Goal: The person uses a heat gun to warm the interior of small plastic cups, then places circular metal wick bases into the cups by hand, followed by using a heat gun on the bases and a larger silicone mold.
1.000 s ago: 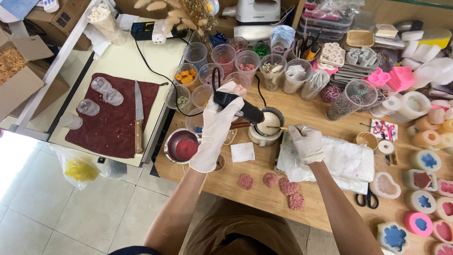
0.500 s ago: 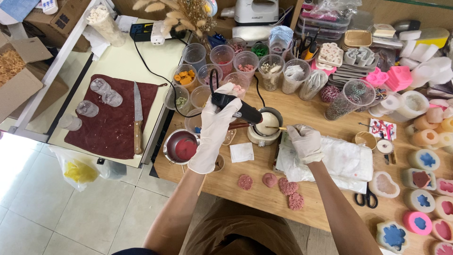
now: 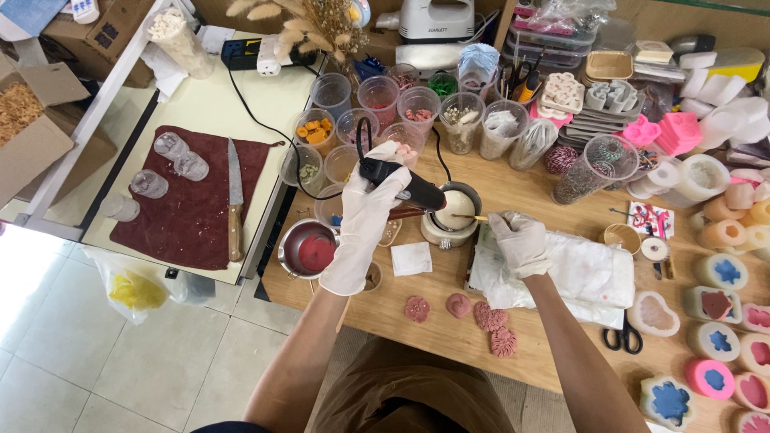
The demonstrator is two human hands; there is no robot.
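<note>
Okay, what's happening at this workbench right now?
A person in white gloves works at a crowded wooden table. The left hand holds a black corded tool aimed at a small round pot. The right hand holds a thin stick at the pot's rim and rests on a white cloth. Small pink flower shapes lie nearby.

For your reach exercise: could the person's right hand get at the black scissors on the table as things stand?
Probably yes. The right hand rests on the white cloth, and the scissors lie uncovered just past the cloth's near edge on that side, nothing between. The stick it seems to hold would need setting down.
</note>
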